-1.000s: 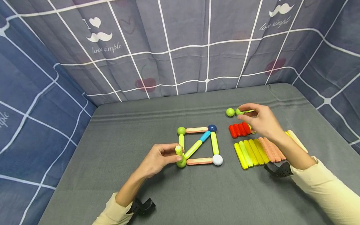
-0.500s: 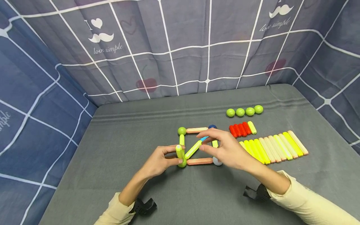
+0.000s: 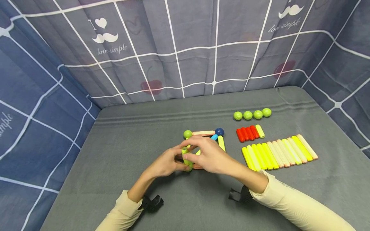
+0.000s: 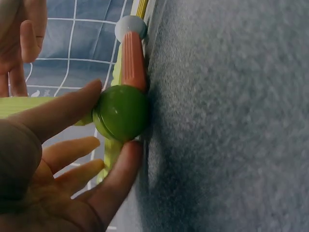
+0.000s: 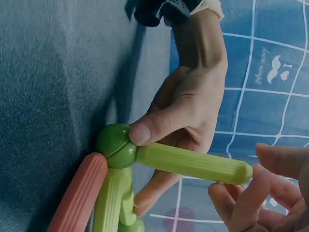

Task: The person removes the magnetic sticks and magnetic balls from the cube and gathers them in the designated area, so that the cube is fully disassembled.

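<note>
My left hand [image 3: 165,164] pinches a green ball [image 4: 123,112] between thumb and finger, at the near left corner of a flat frame of magnetic rods and balls. A yellow-green rod [image 5: 193,163] stands up from that ball. My right hand [image 3: 212,155] is at the rod's upper end, fingers loosely bent; the right wrist view shows a fingertip by the tip and the thumb apart. A salmon rod [image 4: 133,60] runs from the held ball to a white ball [image 4: 130,29], which my right hand hides in the head view. A dark blue ball [image 3: 219,132] marks the far right corner.
Several green balls [image 3: 247,115] are lined up at the back right. Before them lie several short red rods [image 3: 245,133] and one short yellow-green rod [image 3: 260,131]. Closer is a row of long yellow and pale rods [image 3: 278,153]. Checked cloth [image 3: 196,48] hangs around the grey surface [image 3: 121,141].
My right hand has come left and nearer, from the green ball row across the frame to the upright rod. My left hand has stayed at the corner ball.
</note>
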`<action>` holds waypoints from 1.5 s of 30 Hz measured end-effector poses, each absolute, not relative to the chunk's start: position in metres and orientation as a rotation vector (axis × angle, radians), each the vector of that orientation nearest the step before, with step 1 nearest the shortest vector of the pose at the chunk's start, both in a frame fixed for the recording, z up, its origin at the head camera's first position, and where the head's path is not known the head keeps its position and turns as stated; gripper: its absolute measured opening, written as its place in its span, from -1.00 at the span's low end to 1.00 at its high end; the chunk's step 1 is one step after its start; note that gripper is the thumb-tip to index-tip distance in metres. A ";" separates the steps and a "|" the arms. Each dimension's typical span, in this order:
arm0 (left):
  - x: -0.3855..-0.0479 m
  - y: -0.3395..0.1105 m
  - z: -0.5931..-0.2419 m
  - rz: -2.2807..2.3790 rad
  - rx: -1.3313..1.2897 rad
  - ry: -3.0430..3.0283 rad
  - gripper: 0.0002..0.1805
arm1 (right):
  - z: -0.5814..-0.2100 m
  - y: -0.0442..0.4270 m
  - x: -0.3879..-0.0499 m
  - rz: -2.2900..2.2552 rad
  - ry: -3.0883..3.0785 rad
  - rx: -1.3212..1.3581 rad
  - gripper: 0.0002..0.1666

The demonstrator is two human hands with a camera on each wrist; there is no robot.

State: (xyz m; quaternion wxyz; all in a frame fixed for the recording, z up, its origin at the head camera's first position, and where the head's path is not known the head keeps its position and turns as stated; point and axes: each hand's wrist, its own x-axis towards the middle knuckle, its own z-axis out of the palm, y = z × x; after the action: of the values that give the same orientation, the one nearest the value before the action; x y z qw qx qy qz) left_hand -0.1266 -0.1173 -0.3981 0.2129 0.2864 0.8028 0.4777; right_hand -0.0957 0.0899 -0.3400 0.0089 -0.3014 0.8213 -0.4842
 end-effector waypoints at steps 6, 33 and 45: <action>-0.127 -0.118 -0.401 1.348 0.795 2.188 -0.40 | -0.343 0.093 -0.098 -1.437 2.628 -0.812 -0.89; -0.127 -0.120 -0.403 1.310 0.748 2.229 -0.28 | -0.385 0.149 -0.092 -1.329 2.556 -0.579 -0.86; -0.125 -0.119 -0.402 1.293 0.753 2.250 -0.29 | -0.386 0.144 -0.085 -1.369 2.632 -0.543 -0.86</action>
State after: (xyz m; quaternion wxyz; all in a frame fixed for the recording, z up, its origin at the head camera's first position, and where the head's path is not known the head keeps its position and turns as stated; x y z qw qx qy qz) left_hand -0.1253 -0.1187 -0.4019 0.2179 0.2720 0.8127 0.4669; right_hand -0.0853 0.1438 -0.3857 0.0627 -0.1798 0.8710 -0.4530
